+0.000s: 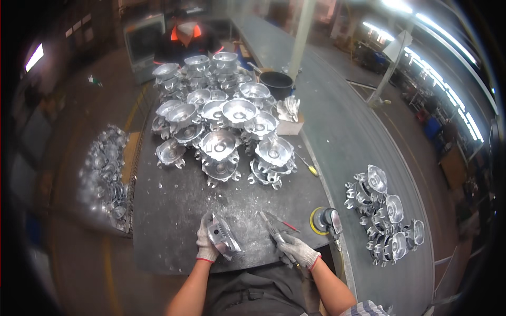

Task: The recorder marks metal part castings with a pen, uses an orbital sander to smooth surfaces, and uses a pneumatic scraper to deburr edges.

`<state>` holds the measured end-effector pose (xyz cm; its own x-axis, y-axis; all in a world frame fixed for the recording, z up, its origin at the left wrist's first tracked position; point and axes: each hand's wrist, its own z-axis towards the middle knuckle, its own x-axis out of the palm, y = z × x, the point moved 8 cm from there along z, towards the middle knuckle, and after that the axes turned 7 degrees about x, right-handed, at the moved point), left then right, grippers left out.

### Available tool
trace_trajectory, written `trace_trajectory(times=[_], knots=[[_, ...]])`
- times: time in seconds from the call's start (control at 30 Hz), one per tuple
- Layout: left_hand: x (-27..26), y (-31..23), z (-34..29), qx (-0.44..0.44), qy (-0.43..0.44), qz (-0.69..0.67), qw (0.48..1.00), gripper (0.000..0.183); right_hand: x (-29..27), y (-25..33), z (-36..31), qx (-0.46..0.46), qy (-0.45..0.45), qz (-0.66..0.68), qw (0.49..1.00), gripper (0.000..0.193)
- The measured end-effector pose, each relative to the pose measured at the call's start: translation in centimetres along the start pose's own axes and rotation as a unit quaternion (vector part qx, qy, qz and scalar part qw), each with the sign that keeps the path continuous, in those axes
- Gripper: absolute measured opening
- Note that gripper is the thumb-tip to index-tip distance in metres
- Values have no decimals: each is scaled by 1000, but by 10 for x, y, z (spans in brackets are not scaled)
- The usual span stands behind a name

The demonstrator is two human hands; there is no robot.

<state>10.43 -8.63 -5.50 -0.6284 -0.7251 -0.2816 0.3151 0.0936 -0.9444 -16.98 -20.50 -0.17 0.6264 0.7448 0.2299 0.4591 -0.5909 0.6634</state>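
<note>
Head view: the left gloved hand [203, 240] is clamped on a silver metal casting [224, 238], well apart from the stack of bowl-shaped castings [219, 145], on its near side. The held casting looks bright and angular, with a dark round hole in its upturned wall — finer detail is too small to tell. Its long axis slants, the far end toward the stack and leftward, the near end toward the person and rightward. Well apart from the left, the right gloved hand [298, 250] grips a slim metal tool [271, 227], its tip aimed toward the stack, slightly left. A yellow-edged sander [331, 221] sits at the stack's near right.
</note>
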Motion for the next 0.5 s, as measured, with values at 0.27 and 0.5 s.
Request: trace_trajectory(times=[0.27, 0.5], knots=[[2, 7, 0, -22, 6, -24, 999, 83, -2, -1, 1, -3, -11, -18, 1000, 42], [5, 20, 1, -46, -4, -69, 997, 71, -2, -1, 3, 0, -6, -14, 1000, 40]])
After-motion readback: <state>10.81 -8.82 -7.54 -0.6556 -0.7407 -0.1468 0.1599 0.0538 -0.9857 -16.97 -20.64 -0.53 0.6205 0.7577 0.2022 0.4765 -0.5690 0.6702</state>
